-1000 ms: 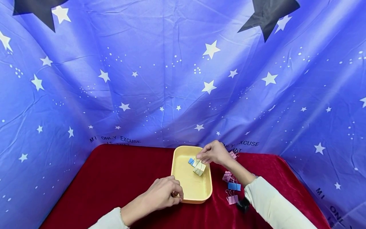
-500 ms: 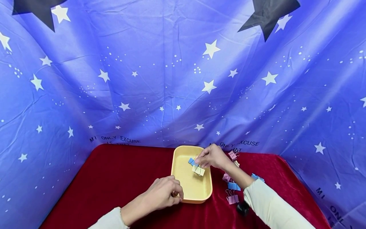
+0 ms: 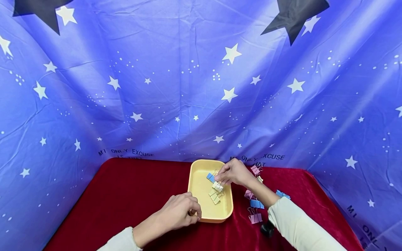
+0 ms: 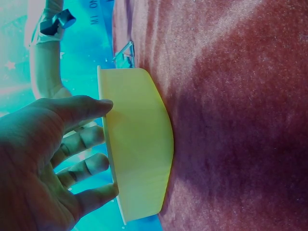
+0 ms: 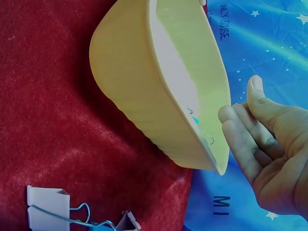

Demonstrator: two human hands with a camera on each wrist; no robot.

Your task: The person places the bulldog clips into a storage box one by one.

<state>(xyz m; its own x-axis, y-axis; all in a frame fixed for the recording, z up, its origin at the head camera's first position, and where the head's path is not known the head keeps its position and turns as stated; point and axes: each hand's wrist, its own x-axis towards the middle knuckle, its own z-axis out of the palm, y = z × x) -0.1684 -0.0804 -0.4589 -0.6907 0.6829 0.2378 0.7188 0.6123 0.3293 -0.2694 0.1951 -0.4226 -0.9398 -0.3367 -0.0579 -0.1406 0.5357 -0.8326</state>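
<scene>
Head and right-wrist views show my right hand [image 3: 233,172], thumb [image 5: 263,102] and fingers [image 5: 240,148] parted, over one yellow tray [image 3: 199,188] bearing one blue clip [image 3: 210,177] and at least two cream clips [image 3: 217,187], my left hand [image 3: 180,211] pinching its rim.

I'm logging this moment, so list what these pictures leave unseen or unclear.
Right wrist view: most of the binder clips inside the yellow tray, hidden by its near wall.
Left wrist view: the tray's whole inside, hidden by its outer wall.
Right wrist view: the rest of the pink binder clip, cut off by the lower edge.
Head view: part of the rightmost blue binder clip, behind the right sleeve.
</scene>
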